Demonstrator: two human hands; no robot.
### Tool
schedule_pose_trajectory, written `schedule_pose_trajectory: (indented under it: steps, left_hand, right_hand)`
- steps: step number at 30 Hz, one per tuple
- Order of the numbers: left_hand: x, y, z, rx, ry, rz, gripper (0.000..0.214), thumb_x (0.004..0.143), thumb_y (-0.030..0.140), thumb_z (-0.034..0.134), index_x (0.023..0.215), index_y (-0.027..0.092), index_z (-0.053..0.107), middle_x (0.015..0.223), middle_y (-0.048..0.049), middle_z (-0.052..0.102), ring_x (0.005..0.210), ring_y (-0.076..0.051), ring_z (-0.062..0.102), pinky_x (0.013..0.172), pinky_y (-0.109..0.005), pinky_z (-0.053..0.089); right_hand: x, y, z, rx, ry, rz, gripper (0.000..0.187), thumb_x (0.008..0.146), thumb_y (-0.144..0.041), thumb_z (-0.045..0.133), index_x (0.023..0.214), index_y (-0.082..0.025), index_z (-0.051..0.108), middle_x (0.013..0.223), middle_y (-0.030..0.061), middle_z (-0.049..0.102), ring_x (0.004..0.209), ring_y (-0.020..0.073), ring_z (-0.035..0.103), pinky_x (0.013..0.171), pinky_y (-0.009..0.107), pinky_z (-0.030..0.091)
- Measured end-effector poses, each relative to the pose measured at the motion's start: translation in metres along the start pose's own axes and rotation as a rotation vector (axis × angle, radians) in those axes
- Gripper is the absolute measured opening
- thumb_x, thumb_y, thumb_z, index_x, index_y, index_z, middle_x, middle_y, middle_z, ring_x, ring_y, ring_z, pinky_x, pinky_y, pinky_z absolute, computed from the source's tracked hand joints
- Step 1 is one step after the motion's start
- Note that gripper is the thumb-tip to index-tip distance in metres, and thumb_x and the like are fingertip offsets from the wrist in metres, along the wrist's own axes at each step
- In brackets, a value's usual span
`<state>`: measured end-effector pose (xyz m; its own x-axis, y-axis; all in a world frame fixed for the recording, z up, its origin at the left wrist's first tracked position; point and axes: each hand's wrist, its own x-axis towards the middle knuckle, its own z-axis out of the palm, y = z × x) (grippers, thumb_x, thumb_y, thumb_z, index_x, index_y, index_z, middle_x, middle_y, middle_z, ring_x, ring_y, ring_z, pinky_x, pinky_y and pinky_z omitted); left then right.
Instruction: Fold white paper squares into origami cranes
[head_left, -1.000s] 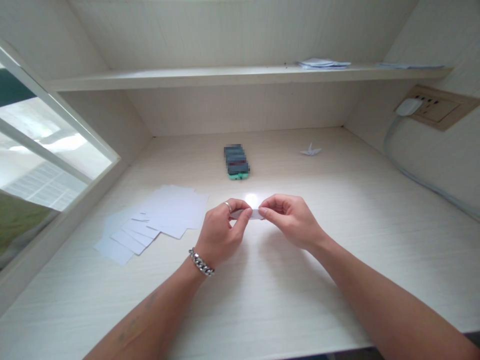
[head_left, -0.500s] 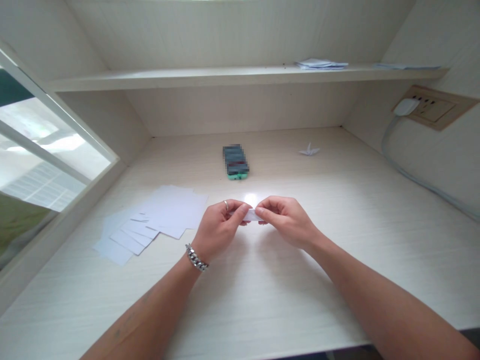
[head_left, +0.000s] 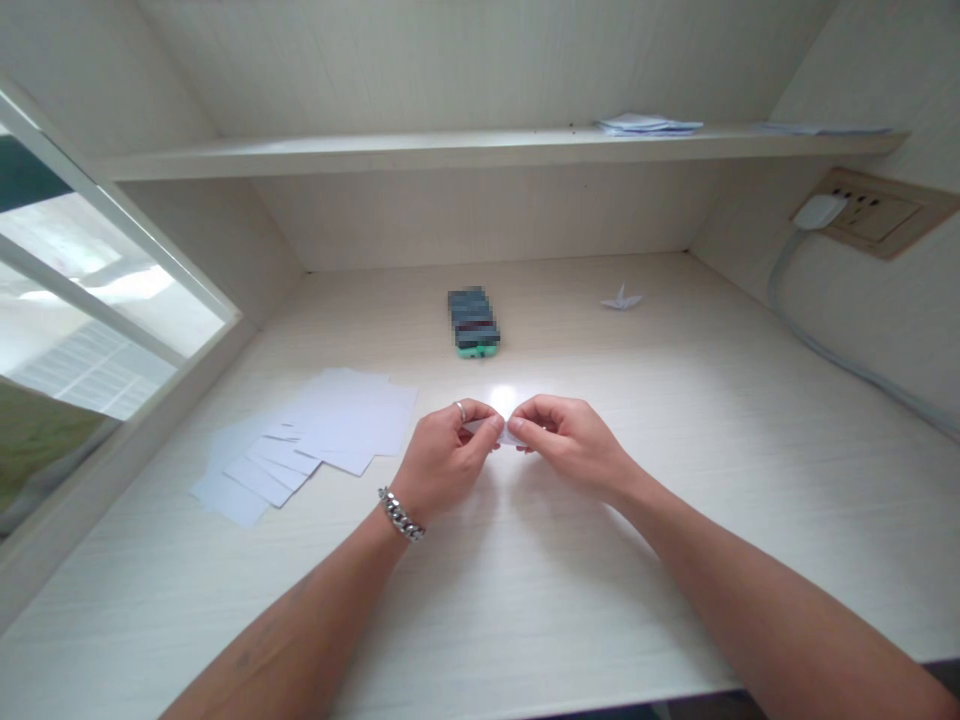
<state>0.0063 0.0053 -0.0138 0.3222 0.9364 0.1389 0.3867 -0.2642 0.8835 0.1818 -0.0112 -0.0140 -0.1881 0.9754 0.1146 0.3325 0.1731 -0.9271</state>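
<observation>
Between my two hands is a small folded piece of white paper (head_left: 506, 437), mostly hidden behind the fingers. My left hand (head_left: 454, 445), with a ring and a chain bracelet, pinches its left end between thumb and fingers. At the other end, my right hand (head_left: 566, 440) grips the paper the same way, thumb on the near side. Both thumbs nearly meet over it, just above the desk (head_left: 480, 600). To the left, several loose white paper sheets (head_left: 360, 420) lie fanned out and overlapping. A folded white paper crane (head_left: 621, 300) rests farther back on the right.
Beyond my hands lies a dark, pixelated phone-like object (head_left: 474, 320) with a green edge. A shelf (head_left: 375, 160) spans the back, bearing a stack of folded papers (head_left: 649, 125). On the right wall, a white plug (head_left: 821, 212) sits in an outlet, its cable (head_left: 840, 360) trailing along the desk.
My hands have drawn slightly closer together, the left moving a little right. Less of the folded paper shows between the thumbs. The view has shifted slightly.
</observation>
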Motion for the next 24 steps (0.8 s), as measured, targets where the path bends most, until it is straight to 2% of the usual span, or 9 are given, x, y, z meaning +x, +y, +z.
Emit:
schedule_pose_trajectory:
  steps: [4,7,14,17,21,24]
  left_hand:
    - [-0.0010,0.0006,0.0004,-0.007,0.001,0.012,0.020,0.086,0.033,0.056,0.080,0.017,0.066,0.073,-0.0022,0.072,0.069,-0.017,0.070,0.063,-0.024,0.053]
    - [-0.0011,0.0014,0.0012,-0.042,-0.001,0.003,0.020,0.086,0.032,0.057,0.079,0.017,0.066,0.073,-0.0016,0.071,0.068,-0.016,0.068,0.064,-0.024,0.053]
    - [-0.0002,0.0010,0.0033,-0.109,0.009,-0.052,0.018,0.085,0.031,0.058,0.077,0.017,0.067,0.071,-0.0009,0.069,0.067,-0.015,0.066,0.064,-0.024,0.054]
    - [0.0014,0.0014,0.0033,-0.209,0.004,-0.099,0.019,0.082,0.033,0.063,0.077,0.015,0.067,0.073,-0.0025,0.070,0.069,-0.016,0.067,0.066,-0.026,0.056]
    - [0.0032,0.0026,0.0014,-0.375,-0.010,-0.163,0.027,0.076,0.037,0.070,0.087,0.012,0.069,0.084,-0.0069,0.072,0.075,-0.018,0.069,0.070,-0.030,0.058]
    - [0.0027,0.0036,-0.0007,-0.314,0.000,-0.162,0.036,0.070,0.031,0.077,0.099,0.012,0.067,0.076,-0.0065,0.073,0.069,-0.019,0.069,0.064,-0.029,0.056]
  right_hand:
    - [-0.0006,-0.0012,-0.0010,-0.033,-0.018,-0.036,0.020,0.086,-0.022,0.052,0.069,-0.017,0.062,0.069,-0.0005,0.062,0.066,0.0128,0.055,0.060,0.024,0.039]
    - [-0.0005,-0.0011,-0.0003,0.028,-0.032,-0.025,0.021,0.086,-0.023,0.052,0.068,-0.017,0.061,0.068,-0.0006,0.061,0.065,0.0127,0.054,0.060,0.024,0.039]
    - [0.0001,-0.0003,0.0016,0.084,-0.060,-0.014,0.022,0.086,-0.023,0.051,0.067,-0.017,0.060,0.069,0.0000,0.060,0.067,0.0131,0.055,0.063,0.025,0.041]
    - [0.0015,0.0013,0.0021,0.110,-0.047,0.007,0.021,0.086,-0.026,0.053,0.068,-0.017,0.060,0.068,0.0001,0.061,0.066,0.0136,0.057,0.063,0.025,0.042]
    - [0.0028,0.0058,0.0030,0.118,-0.002,0.013,0.021,0.087,-0.029,0.053,0.072,-0.017,0.062,0.070,0.0007,0.061,0.067,0.0142,0.058,0.063,0.025,0.044]
    - [0.0021,0.0075,0.0034,0.124,0.017,0.016,0.022,0.087,-0.031,0.053,0.072,-0.017,0.062,0.071,0.0009,0.061,0.068,0.0145,0.058,0.063,0.026,0.044]
